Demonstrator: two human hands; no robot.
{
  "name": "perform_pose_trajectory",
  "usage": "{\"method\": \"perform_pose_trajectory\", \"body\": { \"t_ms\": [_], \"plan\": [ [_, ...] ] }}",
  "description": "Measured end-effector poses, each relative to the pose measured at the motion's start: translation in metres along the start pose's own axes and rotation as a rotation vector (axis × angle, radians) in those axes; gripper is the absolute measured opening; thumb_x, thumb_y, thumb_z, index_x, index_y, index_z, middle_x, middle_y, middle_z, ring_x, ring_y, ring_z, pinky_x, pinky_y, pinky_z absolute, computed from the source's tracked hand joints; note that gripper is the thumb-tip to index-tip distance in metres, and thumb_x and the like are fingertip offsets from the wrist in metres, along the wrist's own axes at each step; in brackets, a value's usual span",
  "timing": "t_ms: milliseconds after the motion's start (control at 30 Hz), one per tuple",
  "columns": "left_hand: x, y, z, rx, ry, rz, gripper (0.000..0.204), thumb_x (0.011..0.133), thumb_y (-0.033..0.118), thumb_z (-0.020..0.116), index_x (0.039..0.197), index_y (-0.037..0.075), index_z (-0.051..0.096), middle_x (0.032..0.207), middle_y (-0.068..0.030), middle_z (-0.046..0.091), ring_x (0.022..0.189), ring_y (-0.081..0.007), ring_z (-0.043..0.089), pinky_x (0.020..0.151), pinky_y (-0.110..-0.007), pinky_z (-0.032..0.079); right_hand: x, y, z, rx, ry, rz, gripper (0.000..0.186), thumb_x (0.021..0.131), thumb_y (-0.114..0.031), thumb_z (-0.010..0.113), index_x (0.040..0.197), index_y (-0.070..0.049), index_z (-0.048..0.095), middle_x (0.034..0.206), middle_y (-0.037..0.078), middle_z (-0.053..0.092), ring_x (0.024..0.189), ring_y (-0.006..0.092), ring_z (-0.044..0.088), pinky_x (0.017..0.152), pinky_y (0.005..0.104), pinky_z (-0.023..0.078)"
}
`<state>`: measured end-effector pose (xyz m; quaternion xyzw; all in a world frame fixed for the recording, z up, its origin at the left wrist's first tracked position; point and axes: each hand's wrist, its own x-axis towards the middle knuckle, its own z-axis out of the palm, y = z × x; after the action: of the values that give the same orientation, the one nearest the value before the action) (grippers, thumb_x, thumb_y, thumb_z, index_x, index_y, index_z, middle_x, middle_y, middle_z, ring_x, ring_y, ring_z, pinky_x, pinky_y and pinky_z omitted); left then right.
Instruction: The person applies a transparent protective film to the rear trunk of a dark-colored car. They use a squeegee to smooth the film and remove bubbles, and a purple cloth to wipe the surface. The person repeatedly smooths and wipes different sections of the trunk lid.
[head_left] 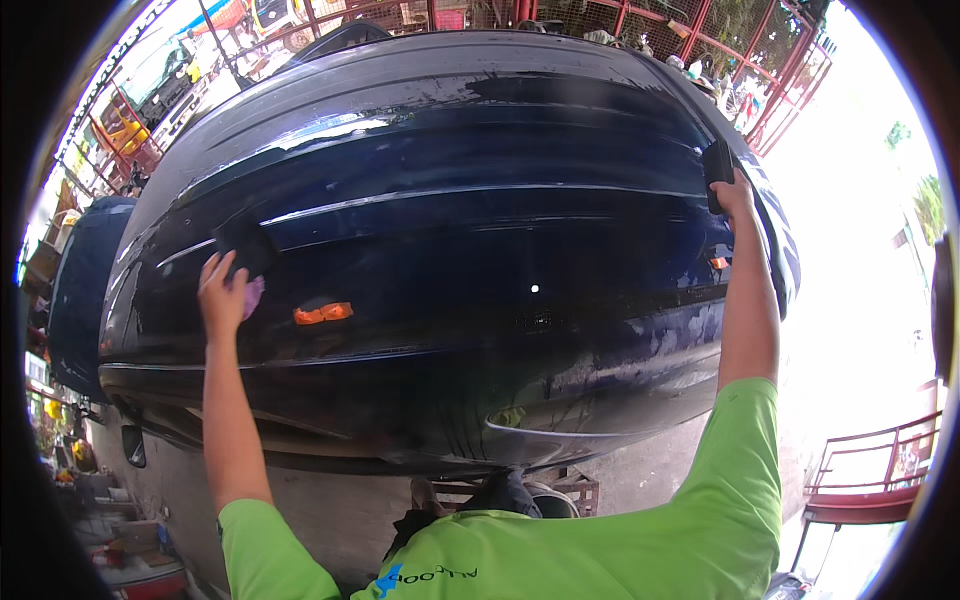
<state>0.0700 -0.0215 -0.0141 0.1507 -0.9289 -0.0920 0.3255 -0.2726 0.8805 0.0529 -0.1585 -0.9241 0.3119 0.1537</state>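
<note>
A large, dark blue vehicle body panel (480,235) with raised ridges spreads in front of me, glossy and wet-looking over much of its surface. At the left, my left hand (222,298) is closed on a dark, squarish pad (246,248), which blends into the panel. A bit of purple cloth (254,296) shows beside that palm. Far to the right, my right hand (735,197) grips a black block (715,176) near the panel's right edge. Orange pieces sit on the panel, one (323,314) near my left hand and one (719,263) beside my right forearm.
A side mirror (133,446) juts out at the lower left. Another dark blue vehicle part (88,290) stands beyond the left edge. Red metal fencing (690,40) runs behind. At the lower right stands a red metal frame (868,492). Slatted supports (575,490) show below me.
</note>
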Motion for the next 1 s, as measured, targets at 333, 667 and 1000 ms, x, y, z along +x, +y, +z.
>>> {"method": "perform_pose_trajectory", "body": {
  "t_ms": [333,667,1000],
  "plan": [
    [-0.103,-0.192,-0.082,-0.003,0.111,-0.207,0.046,0.112,0.037,0.054,0.143,0.005,0.064,0.153,-0.0210,0.055,0.143,-0.0402,0.050,0.117,-0.046,0.039,-0.058,-0.145,0.101,-0.579,0.011,-0.191,0.050,0.085,-0.021,0.067,0.133,-0.010,0.064,0.127,0.021,0.074,0.122,0.0408,0.070,0.101,0.0498,0.057],
    [-0.096,-0.134,-0.085,0.103,0.197,-0.264,0.047,0.109,0.048,0.054,0.141,0.015,0.068,0.150,-0.0221,0.058,0.136,-0.0422,0.056,0.111,-0.048,0.043,-0.379,-0.488,0.332,-0.356,-0.120,-0.614,0.033,0.096,-0.023,0.064,0.121,-0.002,0.063,0.105,0.016,0.076,0.104,0.0320,0.068,0.079,0.0447,0.056],
    [-0.097,-0.131,-0.081,0.142,0.222,-0.299,0.052,0.107,0.055,0.053,0.141,0.018,0.066,0.148,-0.0210,0.060,0.140,-0.0388,0.055,0.122,-0.062,0.032,-0.604,-0.719,0.450,-0.372,-0.247,-1.010,0.043,0.102,-0.019,0.053,0.140,-0.001,0.063,0.121,0.013,0.073,0.106,0.0369,0.066,0.076,0.0540,0.055]
  ]
}}
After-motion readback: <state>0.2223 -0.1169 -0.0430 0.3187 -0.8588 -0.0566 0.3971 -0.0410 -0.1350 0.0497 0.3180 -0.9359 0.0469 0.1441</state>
